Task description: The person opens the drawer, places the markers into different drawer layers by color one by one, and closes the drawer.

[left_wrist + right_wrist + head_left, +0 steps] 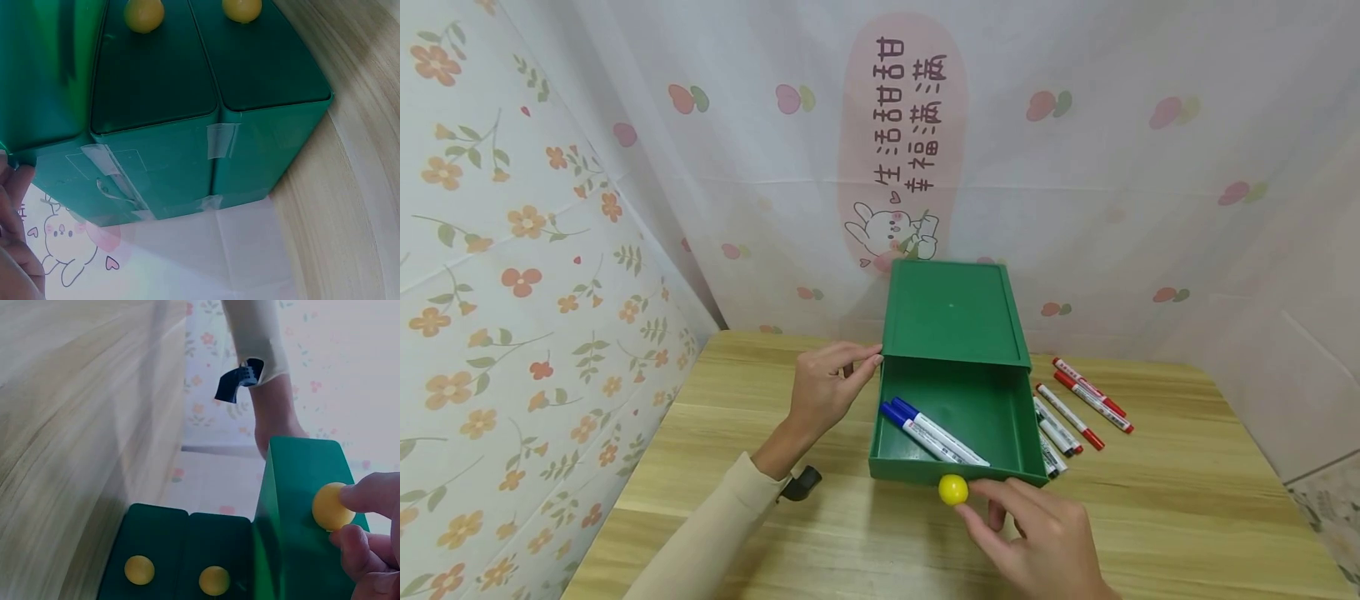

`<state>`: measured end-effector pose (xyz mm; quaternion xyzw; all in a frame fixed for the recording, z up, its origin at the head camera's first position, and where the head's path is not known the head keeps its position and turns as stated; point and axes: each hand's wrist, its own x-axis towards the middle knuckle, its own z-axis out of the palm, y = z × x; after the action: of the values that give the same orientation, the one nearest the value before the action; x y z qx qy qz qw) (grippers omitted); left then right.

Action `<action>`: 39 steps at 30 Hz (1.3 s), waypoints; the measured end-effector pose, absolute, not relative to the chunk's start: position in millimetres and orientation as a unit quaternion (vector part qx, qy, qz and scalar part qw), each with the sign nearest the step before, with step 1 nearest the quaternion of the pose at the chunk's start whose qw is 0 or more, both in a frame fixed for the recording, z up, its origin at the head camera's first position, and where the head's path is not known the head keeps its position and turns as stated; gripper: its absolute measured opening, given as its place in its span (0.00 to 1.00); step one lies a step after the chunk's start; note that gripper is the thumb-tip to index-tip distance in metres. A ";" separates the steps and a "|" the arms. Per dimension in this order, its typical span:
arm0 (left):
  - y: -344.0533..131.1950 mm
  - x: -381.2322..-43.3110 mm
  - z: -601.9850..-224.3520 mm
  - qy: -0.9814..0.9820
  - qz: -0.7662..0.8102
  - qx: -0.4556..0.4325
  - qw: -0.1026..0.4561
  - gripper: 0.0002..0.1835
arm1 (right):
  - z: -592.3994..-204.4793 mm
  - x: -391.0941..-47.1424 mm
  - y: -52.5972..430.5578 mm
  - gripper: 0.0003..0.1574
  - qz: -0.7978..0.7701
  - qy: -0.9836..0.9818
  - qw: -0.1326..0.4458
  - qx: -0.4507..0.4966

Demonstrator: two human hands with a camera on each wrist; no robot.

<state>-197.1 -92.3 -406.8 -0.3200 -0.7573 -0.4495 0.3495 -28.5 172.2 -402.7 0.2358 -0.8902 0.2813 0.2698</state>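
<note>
In the lower middle of the head view, the right hand [1037, 529] pinches a yellow round knob [953, 490] between thumb and fingertips, its grip closed down to the width of the knob; the knob sits on the front of a green drawer [902, 472], which stands pulled out from the top of a green drawer cabinet [951, 312] at the centre of the frame; left of centre, the left hand [826, 387] holds the cabinet's front edge at its corner with thumb and fingers, its grip nearly closed there.

Inside the drawer, towards its lower left in the frame, two blue-capped markers [936, 433] lie side by side at a slant; right of the drawer, red-capped pens [1090, 392] and white-barrelled markers [1056, 427] lie loosely on the wooden tabletop [1187, 475], the nearest markers just beside the drawer's wall and partly hidden by it.

At the bottom of the right wrist view, two lower drawers [150, 534] stand closed, each with its own yellow knob; in the middle of the left wrist view, clear tape [222, 140] crosses the seams of the cabinet's side; a beige sleeve [700, 533] and a black strap [801, 483] show lower left in the head view; a printed white curtain [760, 183] with a rabbit drawing [891, 229] hangs behind, in the upper part of the frame.
</note>
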 end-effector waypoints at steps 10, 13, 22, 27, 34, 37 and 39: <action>-93.4 -196.8 -409.1 -0.759 -0.450 -0.317 0.347 0.08 | -400.7 -42.9 171.3 0.13 0.291 -0.883 0.280 0.239; -93.3 -196.6 -408.8 -0.757 -0.454 -0.317 0.347 0.07 | -399.6 -49.7 171.4 0.15 0.290 -0.882 0.284 0.240; -93.6 -195.9 -407.1 -0.757 -0.455 -0.317 0.346 0.07 | -403.0 -72.1 173.4 0.12 0.290 -0.871 0.310 0.247; -93.4 -196.3 -406.7 -0.756 -0.454 -0.318 0.349 0.07 | -403.7 -83.8 175.0 0.12 0.292 -0.875 0.304 0.238; -92.9 -196.6 -407.0 -0.753 -0.458 -0.320 0.347 0.07 | -402.5 -98.7 175.9 0.09 0.285 -0.882 0.301 0.225; -92.9 -196.5 -406.8 -0.755 -0.459 -0.319 0.345 0.07 | -403.0 -103.7 175.8 0.09 0.286 -0.881 0.303 0.225; -93.0 -196.4 -406.6 -0.756 -0.458 -0.317 0.343 0.07 | -403.5 -107.0 175.8 0.09 0.289 -0.878 0.305 0.228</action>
<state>-196.4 -93.0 -406.6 -0.3173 -0.7559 -0.4584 0.3431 -107.0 175.8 -403.5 0.2277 -0.8783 0.2891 0.3051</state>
